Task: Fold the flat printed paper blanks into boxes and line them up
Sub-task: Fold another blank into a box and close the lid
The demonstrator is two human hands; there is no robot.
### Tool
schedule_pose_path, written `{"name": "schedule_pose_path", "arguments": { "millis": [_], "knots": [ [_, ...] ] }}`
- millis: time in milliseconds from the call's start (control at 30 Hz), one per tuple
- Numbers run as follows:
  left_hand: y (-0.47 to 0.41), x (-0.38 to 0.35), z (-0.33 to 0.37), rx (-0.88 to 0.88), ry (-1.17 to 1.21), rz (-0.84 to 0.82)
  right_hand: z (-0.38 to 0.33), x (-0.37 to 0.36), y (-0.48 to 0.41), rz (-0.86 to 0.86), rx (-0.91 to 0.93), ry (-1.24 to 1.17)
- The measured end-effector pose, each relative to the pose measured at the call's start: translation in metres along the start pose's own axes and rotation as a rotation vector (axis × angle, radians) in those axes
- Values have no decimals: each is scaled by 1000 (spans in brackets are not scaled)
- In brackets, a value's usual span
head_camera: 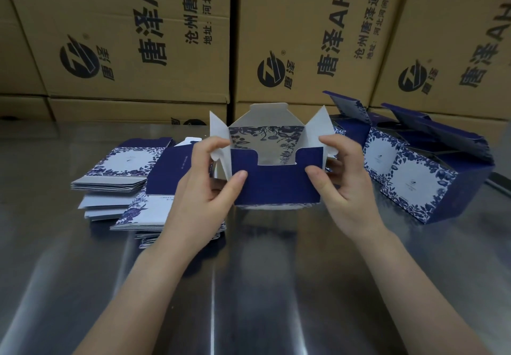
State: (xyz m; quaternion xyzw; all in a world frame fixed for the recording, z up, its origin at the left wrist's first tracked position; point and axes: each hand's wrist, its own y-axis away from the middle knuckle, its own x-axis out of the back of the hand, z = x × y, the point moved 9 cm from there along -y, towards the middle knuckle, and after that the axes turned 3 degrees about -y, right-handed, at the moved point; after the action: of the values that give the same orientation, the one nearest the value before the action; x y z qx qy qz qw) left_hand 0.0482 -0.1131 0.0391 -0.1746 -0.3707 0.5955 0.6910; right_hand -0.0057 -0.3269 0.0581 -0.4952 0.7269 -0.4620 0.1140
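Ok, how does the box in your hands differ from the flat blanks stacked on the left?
The held box is opened into a hollow shape, with its white side flaps splayed out; the flat blanks lie collapsed in loose stacks. The left hand and right hand grip the held box; the flat blanks rest on the table. Both carry the same navy and white floral print.
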Motion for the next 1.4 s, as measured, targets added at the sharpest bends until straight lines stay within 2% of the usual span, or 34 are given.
{"name": "schedule_pose_path", "arguments": {
  "millis": [233, 400, 533, 633, 767, 867, 1000, 1300, 1400],
  "knots": [
    [7, -2, 7, 18, -174, 122, -4, -3, 5, 145, 28, 29],
    [11, -3, 9, -20, -262, 171, 2, -7, 8, 160, -26, -102],
    [13, -6, 16, -64, -308, 181, 3, -8, 9, 173, -41, -63],
    [13, -8, 13, -43, -292, 160, 5, -8, 9, 155, -40, -4],
    [13, -9, 8, -14, -331, 145, -7, -10, 5, 101, 63, 175],
    [13, -11, 11, -63, -380, 140, -20, -14, 3, 41, 179, 319],
    [13, -14, 14, -107, -418, 122, -17, -19, 1, -42, 170, 475],
    [11, -25, 21, -191, -549, 23, -16, -10, -1, 11, 120, 489],
    [11, -28, 16, -148, -504, -10, -17, -13, 0, 20, 114, 472]
  ]
}}
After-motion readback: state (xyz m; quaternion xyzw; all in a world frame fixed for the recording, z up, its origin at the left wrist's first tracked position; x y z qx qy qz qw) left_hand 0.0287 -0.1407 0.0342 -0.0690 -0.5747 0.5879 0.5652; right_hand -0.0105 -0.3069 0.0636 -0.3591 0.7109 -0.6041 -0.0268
